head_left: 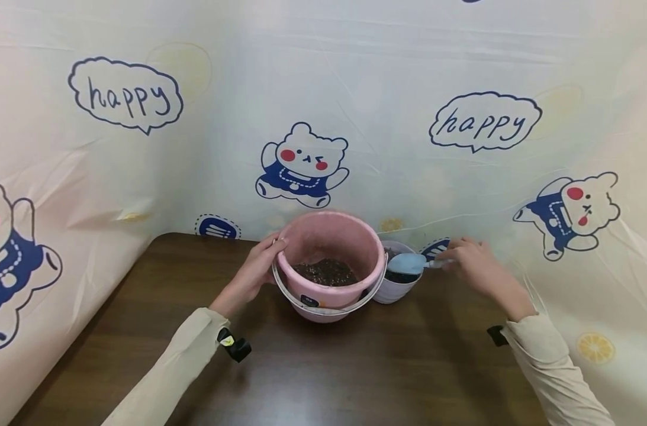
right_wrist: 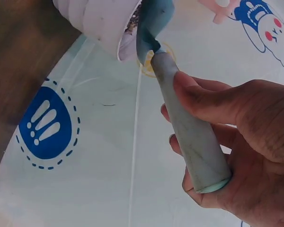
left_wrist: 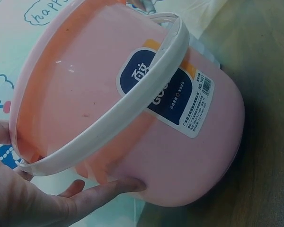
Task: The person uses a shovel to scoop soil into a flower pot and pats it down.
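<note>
A pink bucket [head_left: 331,294] with a white handle [left_wrist: 109,116] stands on the table, dark soil [head_left: 327,272] in its bottom. My left hand [head_left: 260,260] grips its left side, thumb at the rim and fingers against the outer wall in the left wrist view. To the bucket's right is a small white ribbed pot [head_left: 392,293] holding dark soil. The light blue blade of a hand trowel [head_left: 406,264] lies over the pot's mouth. My right hand [right_wrist: 241,123] holds the trowel by its pale grey handle [right_wrist: 191,127], fingers wrapped round it.
The brown wooden table [head_left: 323,367] ends just behind the bucket and pot. A printed curtain [head_left: 382,89] with bears and "happy" bubbles hangs close behind and along both sides. Dark straps with small devices [head_left: 237,348] sit on both wrists.
</note>
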Available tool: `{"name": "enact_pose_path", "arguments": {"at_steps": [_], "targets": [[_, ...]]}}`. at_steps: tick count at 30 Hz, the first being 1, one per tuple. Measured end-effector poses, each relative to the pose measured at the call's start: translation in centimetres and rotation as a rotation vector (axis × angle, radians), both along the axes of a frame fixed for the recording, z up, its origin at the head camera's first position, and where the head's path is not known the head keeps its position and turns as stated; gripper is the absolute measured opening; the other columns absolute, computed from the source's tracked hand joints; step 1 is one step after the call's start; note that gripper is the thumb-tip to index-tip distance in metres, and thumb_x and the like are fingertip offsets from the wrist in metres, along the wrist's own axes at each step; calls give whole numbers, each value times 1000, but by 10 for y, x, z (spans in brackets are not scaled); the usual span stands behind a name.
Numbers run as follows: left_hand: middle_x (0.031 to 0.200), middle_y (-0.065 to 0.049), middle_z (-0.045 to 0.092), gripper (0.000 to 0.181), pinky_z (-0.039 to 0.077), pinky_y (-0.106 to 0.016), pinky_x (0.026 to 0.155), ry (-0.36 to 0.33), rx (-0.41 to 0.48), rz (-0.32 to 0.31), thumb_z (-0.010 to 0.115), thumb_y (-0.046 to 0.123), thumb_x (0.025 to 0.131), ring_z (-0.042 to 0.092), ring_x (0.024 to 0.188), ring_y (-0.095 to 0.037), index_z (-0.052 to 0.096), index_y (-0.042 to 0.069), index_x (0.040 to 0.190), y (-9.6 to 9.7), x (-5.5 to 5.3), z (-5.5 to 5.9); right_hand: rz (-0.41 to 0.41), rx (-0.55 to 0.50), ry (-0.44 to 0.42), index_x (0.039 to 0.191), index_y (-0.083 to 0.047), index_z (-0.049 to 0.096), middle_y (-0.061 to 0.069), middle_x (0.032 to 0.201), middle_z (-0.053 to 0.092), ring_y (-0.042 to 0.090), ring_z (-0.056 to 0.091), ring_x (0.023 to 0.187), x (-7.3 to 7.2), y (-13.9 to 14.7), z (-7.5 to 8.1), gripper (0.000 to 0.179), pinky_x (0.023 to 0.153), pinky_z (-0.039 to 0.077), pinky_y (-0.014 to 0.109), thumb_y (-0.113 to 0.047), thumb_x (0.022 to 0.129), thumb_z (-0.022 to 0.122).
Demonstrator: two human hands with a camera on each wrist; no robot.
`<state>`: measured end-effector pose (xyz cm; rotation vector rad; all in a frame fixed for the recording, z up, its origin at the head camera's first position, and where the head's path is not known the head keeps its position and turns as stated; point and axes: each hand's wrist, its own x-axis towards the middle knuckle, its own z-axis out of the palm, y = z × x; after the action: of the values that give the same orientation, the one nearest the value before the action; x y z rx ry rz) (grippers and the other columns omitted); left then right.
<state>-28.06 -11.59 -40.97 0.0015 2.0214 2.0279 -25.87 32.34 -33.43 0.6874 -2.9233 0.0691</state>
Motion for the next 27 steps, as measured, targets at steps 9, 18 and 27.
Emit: {"name": "enact_pose_path", "arguments": {"at_steps": [9,18,27], "targets": [[166,-18,34,64,52,-57,100,12,-21,2,48,43,109,40,145,-44,30,19,166,1,1,1,-1,94,103,103,-9,84,10,87,64,34,52,87,-2,-9,-3,19,67,34,47,1,89,77],[165,-18,36,63,52,-59,102,18,-26,24,48,42,109,42,144,-44,32,19,165,0,0,3,77,121,281,103,-10,81,12,86,64,35,56,84,-11,-10,-24,16,61,37,46,-3,90,77],[164,-18,37,63,55,-49,93,18,-35,13,48,44,109,44,142,-43,31,21,166,2,0,-1,59,144,276,96,-8,78,11,80,61,31,52,75,3,-11,-19,8,56,35,44,-3,91,76]]}}
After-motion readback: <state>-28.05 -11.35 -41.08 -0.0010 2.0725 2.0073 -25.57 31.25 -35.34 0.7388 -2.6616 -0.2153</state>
